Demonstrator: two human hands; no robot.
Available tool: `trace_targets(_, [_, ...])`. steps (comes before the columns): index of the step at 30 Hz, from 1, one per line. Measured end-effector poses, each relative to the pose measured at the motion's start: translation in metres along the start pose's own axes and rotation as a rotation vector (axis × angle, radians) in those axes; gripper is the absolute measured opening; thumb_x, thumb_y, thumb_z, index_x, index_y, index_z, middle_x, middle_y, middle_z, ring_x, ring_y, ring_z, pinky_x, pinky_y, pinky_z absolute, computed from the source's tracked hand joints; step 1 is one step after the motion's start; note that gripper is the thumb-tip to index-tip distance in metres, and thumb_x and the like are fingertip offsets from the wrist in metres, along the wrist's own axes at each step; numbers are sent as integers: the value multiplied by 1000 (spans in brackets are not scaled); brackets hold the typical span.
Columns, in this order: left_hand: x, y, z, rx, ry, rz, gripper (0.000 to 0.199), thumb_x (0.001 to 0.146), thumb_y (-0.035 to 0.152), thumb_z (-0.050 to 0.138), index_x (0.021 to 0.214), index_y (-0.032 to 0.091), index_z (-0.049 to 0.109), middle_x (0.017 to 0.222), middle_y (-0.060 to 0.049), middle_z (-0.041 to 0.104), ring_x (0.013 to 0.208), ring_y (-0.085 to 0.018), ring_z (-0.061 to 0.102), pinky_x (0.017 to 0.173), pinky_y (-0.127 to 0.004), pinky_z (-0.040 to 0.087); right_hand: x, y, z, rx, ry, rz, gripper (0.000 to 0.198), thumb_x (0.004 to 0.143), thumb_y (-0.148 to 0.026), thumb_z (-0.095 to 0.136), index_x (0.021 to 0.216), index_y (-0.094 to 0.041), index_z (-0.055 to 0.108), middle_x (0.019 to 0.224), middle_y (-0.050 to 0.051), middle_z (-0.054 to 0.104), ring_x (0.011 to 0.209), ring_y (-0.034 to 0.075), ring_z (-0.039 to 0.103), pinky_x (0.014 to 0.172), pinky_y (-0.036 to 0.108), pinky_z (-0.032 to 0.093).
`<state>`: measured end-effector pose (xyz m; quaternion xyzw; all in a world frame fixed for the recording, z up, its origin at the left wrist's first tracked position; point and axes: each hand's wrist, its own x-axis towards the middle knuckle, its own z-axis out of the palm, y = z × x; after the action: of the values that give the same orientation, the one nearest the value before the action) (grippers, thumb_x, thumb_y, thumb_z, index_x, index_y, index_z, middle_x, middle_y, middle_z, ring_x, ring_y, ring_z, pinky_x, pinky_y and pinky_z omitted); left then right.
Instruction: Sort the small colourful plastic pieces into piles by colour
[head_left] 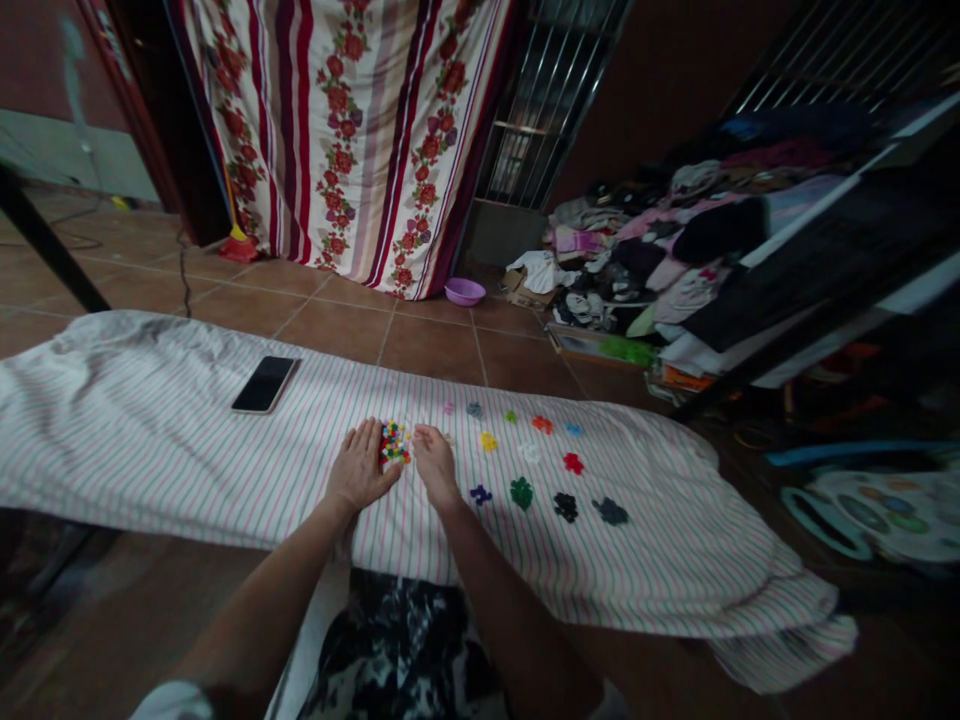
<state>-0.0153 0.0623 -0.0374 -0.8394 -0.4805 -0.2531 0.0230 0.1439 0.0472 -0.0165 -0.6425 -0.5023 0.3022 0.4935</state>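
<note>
A mixed heap of small multicoloured pieces (394,444) lies on the striped cloth (330,400); they look like beads, too small to name surely. Flat along the heap's left side rests my left hand (358,468), fingers stretched out. My right hand (436,466) is just right of the heap with its fingers drawn together; whatever they hold is too small to see. Single-colour groups spread to the right: yellow pieces (489,441), red pieces (574,463), dark green pieces (521,491), purple pieces (481,494), black pieces (565,507) and several others.
A phone (265,385) lies on the cloth to the left. Beyond the cloth-covered surface are a tiled floor (337,325), a purple basin (465,292), a flowered curtain (360,140) and a red broom (239,247). Piled clothes (637,245) stand at the right.
</note>
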Motion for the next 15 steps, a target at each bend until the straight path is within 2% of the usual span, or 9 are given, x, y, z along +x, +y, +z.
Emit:
trace_targets(3, [0,0,1,3,-5,-2,76,88,55,45,141,0,40,146,-26,47,139,-35,43,114,-52,36,-10,-11,-8,-358,-33,100,31,88,-17,47,110,-19,68,112,8,72,109,20,66,97,32,48])
trace_targets(5, [0,-1,2,-4,6,-7,70,88,48,45,140,1,42,145,-25,49,139,-34,43,115,-51,36,-14,-19,-8,-457,-82,111,31,88,-13,46,110,-18,69,112,10,72,110,21,65,98,32,47])
trace_targets(7, [0,-2,4,-19,27,-15,62,89,39,42,138,3,43,143,-23,52,139,-33,44,115,-51,36,-17,-23,-5,-464,-119,97,31,87,-10,48,109,-18,69,111,10,73,109,20,66,97,30,47])
trace_targets(11, [1,-4,8,-58,68,-23,52,90,30,37,135,4,46,137,-21,57,136,-30,47,114,-49,38,-17,-20,0,-336,-179,67,36,82,-5,51,110,-19,68,109,7,73,98,17,69,87,25,51])
trace_targets(15, [2,-6,10,-93,123,-21,46,92,26,34,132,9,48,133,-19,59,132,-27,51,111,-49,42,-16,-15,-4,-356,-139,18,35,84,-8,50,110,-24,68,109,3,73,98,16,68,88,27,51])
